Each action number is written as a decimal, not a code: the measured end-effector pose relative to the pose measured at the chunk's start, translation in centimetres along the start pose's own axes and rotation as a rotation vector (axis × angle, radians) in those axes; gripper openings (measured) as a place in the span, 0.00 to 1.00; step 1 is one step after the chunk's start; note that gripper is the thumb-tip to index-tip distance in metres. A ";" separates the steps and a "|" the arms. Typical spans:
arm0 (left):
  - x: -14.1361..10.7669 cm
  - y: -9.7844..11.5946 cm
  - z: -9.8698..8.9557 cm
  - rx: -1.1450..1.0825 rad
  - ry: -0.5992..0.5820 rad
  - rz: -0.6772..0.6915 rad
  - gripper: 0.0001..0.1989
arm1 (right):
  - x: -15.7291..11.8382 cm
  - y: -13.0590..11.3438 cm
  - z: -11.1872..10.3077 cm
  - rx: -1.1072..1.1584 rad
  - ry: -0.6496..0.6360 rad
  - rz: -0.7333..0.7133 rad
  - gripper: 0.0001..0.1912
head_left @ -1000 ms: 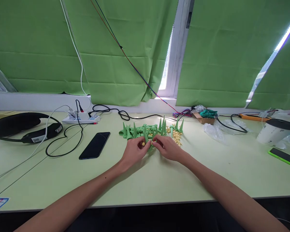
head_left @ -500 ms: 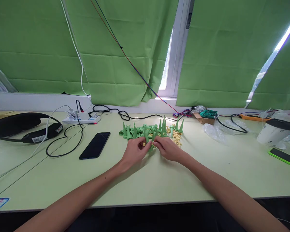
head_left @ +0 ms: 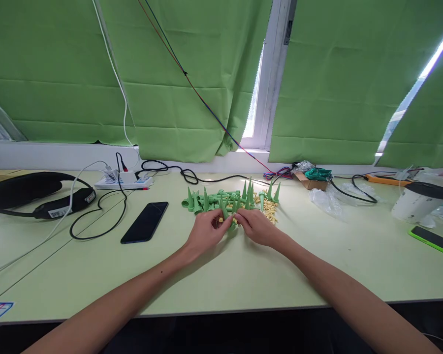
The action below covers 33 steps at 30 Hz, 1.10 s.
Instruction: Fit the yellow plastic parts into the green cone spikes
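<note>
Fine two-handed work: your left hand (head_left: 207, 230) pinches a green cone (head_left: 224, 210) at the pile's (head_left: 213, 197) front; your right hand's (head_left: 257, 226) fingertips press together beside it, contents unclear. Next likely needs steady fingers.

- The single view comes from the person's head, a camera above the near side of the table (head_left: 266, 280), looking forward and down.
- It faces the green blinds (head_left: 188, 108), which fill nine through twelve to three o'clock.
- Its wide span takes in a black headset (head_left: 22, 187) at nine and a cup (head_left: 409, 204) at three.
- The left hand (head_left: 207, 228) and right hand (head_left: 256, 225) lie at arm's reach, near the dial's centre, towards six.
</note>
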<state>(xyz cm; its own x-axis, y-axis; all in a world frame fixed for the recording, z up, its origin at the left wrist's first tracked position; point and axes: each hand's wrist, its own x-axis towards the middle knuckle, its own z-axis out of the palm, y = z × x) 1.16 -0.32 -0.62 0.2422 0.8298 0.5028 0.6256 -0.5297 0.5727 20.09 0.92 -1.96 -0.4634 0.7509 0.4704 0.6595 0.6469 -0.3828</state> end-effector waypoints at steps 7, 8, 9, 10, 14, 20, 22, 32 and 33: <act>0.1 -0.4 0.2 0.010 0.020 0.003 0.20 | 0.1 -0.2 -0.1 0.013 0.046 0.009 0.16; 0.1 -0.4 0.2 0.010 0.020 0.000 0.20 | 0.1 -0.1 -0.1 0.016 0.053 0.007 0.16; 0.1 -0.4 0.1 0.008 0.020 -0.003 0.20 | 0.1 -0.1 0.0 0.020 0.061 0.004 0.16; 0.1 -0.3 0.1 0.005 0.020 -0.007 0.19 | 0.1 -0.1 0.0 0.023 0.072 0.001 0.16; 0.0 0.1 -0.1 -0.038 0.017 -0.017 0.17 | 0.2 0.0 -0.1 0.042 0.121 -0.011 0.16; -0.1 0.2 -0.2 -0.126 -0.007 -0.025 0.12 | 0.2 -0.2 -0.3 0.080 0.202 -0.014 0.15; 0.0 0.1 -0.2 -0.151 -0.009 -0.029 0.11 | 0.2 -0.3 -0.4 0.099 0.226 -0.017 0.14; 0.5 -0.1 -0.3 -0.569 -0.161 -0.302 0.25 | 0.1 -0.6 -0.8 0.155 0.272 -0.020 0.11; 0.5 -0.1 -0.3 -0.600 -0.186 -0.313 0.25 | 0.1 -0.6 -0.8 0.157 0.269 -0.023 0.11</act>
<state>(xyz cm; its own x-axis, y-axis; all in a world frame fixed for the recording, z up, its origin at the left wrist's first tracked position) 1.01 0.10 -0.17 0.2739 0.9471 0.1672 0.1824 -0.2218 0.9579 20.09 0.48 -1.06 -0.2902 0.6873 0.6659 0.5419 0.6915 -0.4776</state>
